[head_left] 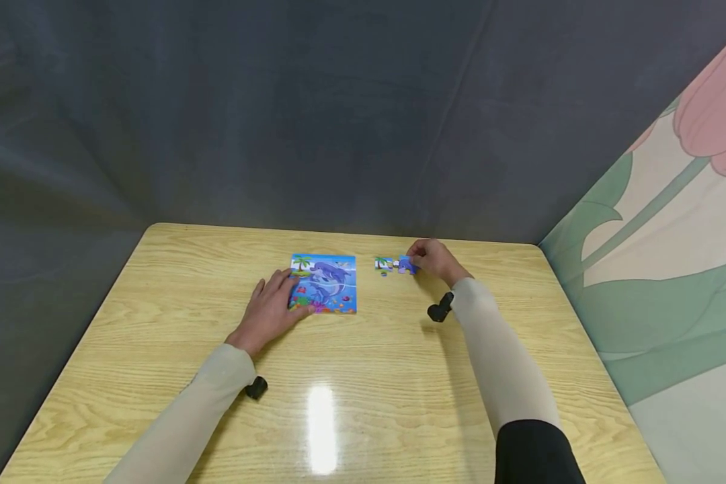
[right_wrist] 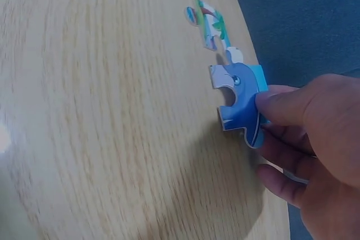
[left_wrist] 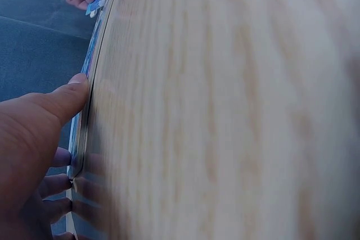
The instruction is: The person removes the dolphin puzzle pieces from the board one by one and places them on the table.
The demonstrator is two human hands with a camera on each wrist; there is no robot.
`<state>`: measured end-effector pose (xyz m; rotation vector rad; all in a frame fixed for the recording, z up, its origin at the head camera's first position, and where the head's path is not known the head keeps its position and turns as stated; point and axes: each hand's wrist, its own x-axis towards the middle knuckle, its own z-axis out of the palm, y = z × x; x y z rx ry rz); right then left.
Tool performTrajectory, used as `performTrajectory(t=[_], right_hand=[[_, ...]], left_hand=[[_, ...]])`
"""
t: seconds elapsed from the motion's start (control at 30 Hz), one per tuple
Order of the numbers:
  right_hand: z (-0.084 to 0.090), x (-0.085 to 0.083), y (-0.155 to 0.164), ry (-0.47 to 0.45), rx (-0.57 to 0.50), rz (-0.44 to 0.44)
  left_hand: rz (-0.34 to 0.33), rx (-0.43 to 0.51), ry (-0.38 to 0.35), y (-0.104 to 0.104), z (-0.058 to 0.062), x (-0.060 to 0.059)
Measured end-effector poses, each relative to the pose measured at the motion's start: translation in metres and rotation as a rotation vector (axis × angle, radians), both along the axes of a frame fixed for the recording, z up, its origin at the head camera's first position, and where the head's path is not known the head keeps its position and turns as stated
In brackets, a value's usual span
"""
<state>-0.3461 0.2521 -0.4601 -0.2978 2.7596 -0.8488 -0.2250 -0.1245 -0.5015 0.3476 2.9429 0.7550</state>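
Observation:
A square dolphin picture board (head_left: 333,289), bright blue with a palm tree and sea creatures, lies on the table. My left hand (head_left: 271,309) rests at its left side, fingers spread, with the thumb along the near edge. To the right of the board, my right hand (head_left: 435,261) pinches a blue dolphin puzzle piece (right_wrist: 243,96) between thumb and fingers. Beside that piece lies a palm-tree puzzle piece (right_wrist: 212,25), nearer the board. In the left wrist view, the thumb touches the board's edge, which is seen nearly side-on.
The light wooden table (head_left: 351,363) has a glare spot near its front. A dark curtain (head_left: 314,121) hangs behind the far edge. At the right stands a wall with a flower pattern (head_left: 671,269).

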Motion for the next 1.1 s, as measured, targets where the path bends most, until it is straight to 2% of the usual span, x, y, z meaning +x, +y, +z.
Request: performTrajectory(t=[0.27, 0.57, 0.83, 1.1], right_hand=[[-0.004, 0.0, -0.003, 0.0, 0.076, -0.003], [-0.006, 0.003, -0.004, 0.059, 0.152, 0.009], [-0.006, 0.006, -0.01, 0.104, 0.158, -0.006], [0.004, 0.008, -0.049, 0.169, 0.088, 0.063]], left_hand=[[-0.001, -0.004, -0.003, 0.001, 0.0, 0.001], [-0.004, 0.007, 0.009, 0.002, -0.001, 0.003], [-0.001, 0.005, 0.002, 0.002, 0.001, 0.003], [0.0, -0.007, -0.01, 0.004, 0.002, 0.004]])
